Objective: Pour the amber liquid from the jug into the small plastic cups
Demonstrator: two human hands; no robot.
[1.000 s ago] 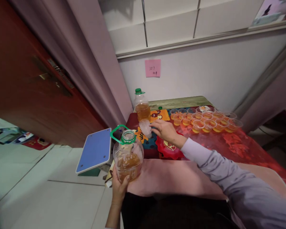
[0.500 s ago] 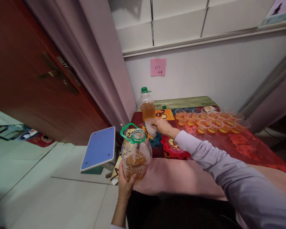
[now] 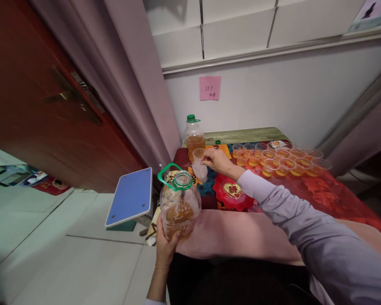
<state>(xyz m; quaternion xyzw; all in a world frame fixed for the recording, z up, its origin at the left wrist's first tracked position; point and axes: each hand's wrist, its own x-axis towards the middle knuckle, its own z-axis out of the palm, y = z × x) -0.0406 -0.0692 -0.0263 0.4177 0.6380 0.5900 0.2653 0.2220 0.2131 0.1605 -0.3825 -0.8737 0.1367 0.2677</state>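
My left hand [image 3: 167, 238] is wrapped around the lower side of a large clear jug [image 3: 180, 212] with a green neck ring and carry handle. Its mouth is uncapped, and amber liquid fills the lower part. Between the fingertips of my right hand [image 3: 217, 162] is the upper edge of a clear plastic cup [image 3: 199, 167], held upright just beyond the jug. Whether it is one cup or a nested stack, I cannot tell. Behind the cup stands a second jug [image 3: 195, 142], green-capped and partly filled with amber liquid.
Several clear cups of amber liquid [image 3: 285, 163] stand in rows on the red-covered table [image 3: 330, 195]. A red scalloped tray [image 3: 230, 192] lies below my right wrist. A green cap [image 3: 218, 142] rests near the wall. To the left stands a blue-topped board [image 3: 131, 197].
My right hand has shifted slightly, and the cup's rim now shows more fully, with the cup more upright. The left hand keeps its hold on the jug. The camera view has shifted a little.
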